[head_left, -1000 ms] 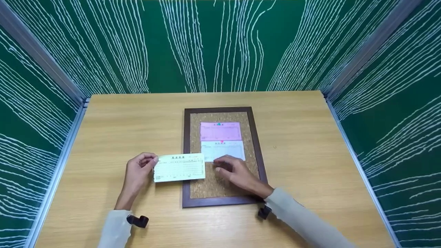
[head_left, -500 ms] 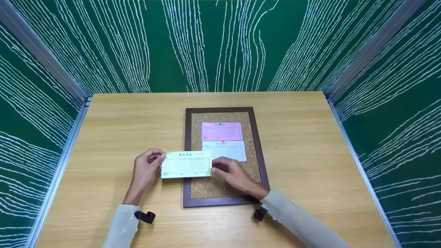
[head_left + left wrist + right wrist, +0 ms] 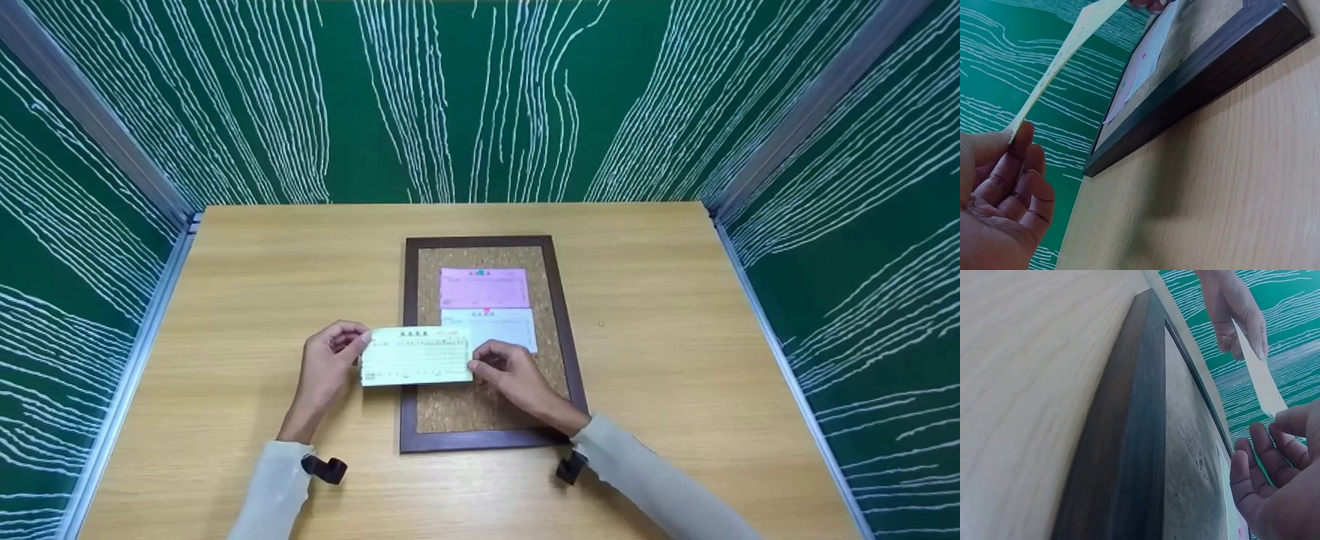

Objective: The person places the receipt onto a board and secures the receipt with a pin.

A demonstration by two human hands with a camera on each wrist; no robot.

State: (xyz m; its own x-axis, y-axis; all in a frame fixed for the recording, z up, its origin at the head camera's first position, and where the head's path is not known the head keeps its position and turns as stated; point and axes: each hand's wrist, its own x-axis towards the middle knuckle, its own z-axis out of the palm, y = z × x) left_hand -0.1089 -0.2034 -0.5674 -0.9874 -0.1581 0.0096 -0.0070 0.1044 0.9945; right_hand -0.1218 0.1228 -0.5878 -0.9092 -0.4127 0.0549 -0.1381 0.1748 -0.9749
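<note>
A pale yellow-green printed slip [image 3: 417,356] is held above the lower left part of a framed cork board [image 3: 491,409]. My left hand [image 3: 330,367] pinches its left edge between thumb and fingers; the left wrist view shows the slip [image 3: 1064,56] almost edge-on, raised off the board. At the opposite edge, my right hand [image 3: 517,379] has its thumb and forefinger on the slip's lower right side. In the right wrist view that thumb [image 3: 1293,421] meets the slip's corner. Behind it on the board lie a pink slip [image 3: 484,289] and a partly covered pale blue slip [image 3: 510,330].
A green pushpin [image 3: 481,272] sits at the pink slip's top, a red pushpin [image 3: 486,310] at the blue slip's top. The board's dark frame [image 3: 480,440] rests on the wooden table [image 3: 645,285]. Green panels [image 3: 480,97] with white lines enclose three sides.
My left hand has carried the yellow-green slip to the right and slightly up, over the board. My right hand, earlier apart from the slip, now grips its right edge.
</note>
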